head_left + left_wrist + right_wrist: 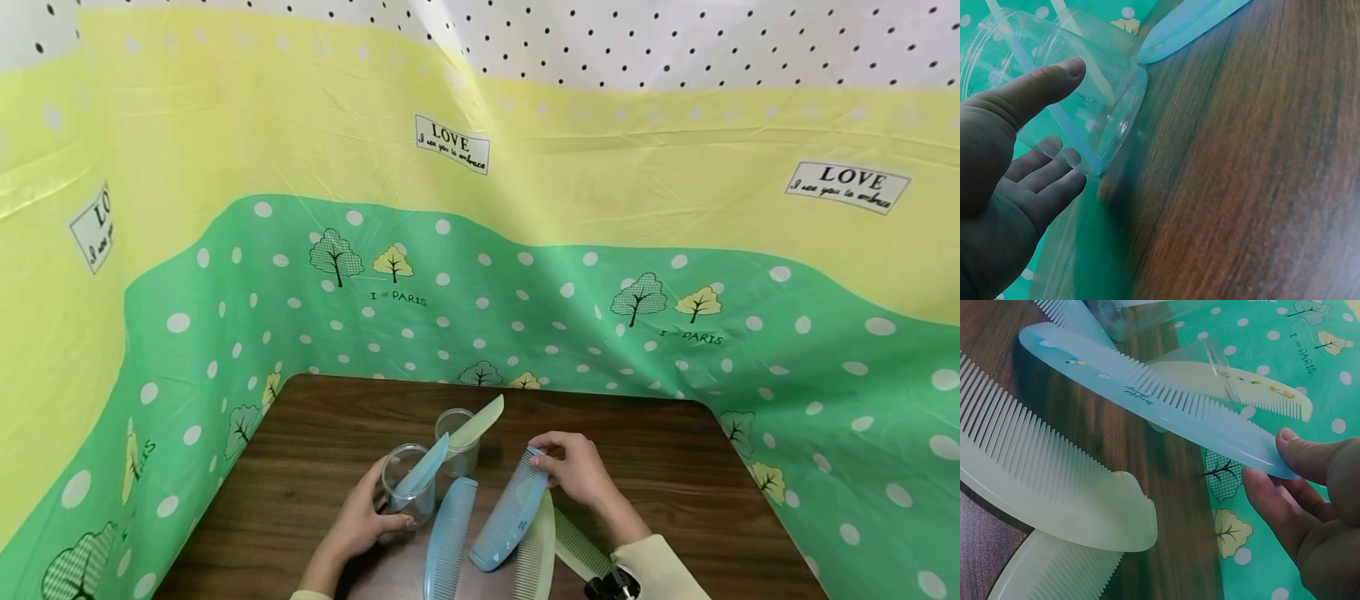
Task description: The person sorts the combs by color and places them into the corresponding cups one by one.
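Over the wood-grain table (300, 433) I have the left hand (356, 518) curled round the nearer clear cup (422, 505), seemingly steadying its leaning blue comb (432, 467), and the right hand (581, 468) pinching another blue comb (513, 518) by one end, likely freeing its length.

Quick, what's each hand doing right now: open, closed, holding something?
Left hand: closed around the nearer clear plastic cup.
Right hand: closed, pinching a blue comb by one end.
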The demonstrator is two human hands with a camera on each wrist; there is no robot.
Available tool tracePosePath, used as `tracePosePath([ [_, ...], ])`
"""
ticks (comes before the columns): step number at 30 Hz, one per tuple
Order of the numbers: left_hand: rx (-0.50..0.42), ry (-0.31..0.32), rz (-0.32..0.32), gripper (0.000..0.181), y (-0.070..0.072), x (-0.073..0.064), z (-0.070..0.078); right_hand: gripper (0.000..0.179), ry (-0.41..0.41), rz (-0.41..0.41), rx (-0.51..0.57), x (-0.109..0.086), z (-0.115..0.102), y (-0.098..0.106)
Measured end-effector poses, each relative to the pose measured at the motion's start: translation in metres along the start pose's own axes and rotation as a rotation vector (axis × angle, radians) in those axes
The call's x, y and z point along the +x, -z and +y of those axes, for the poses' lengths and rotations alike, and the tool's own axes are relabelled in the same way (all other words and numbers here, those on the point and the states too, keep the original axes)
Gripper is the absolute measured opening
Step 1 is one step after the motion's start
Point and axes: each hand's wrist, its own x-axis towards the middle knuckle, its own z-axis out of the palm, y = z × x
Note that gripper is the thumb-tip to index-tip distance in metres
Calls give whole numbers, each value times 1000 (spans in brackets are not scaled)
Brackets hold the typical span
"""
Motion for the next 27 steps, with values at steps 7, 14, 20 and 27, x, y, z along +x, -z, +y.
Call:
tracePosePath([
  [7,-8,13,3,102,1,0,-1,24,-6,18,31,-2,-4,3],
  [14,-7,15,5,101,0,1,-1,26,-21,17,101,-6,-8,6],
  [20,-3,17,-2,100,0,0,-1,29,-8,23,141,-9,-16,11],
  [27,12,11,5,100,0,0,-2,32,24,24,162,-12,-25,14],
])
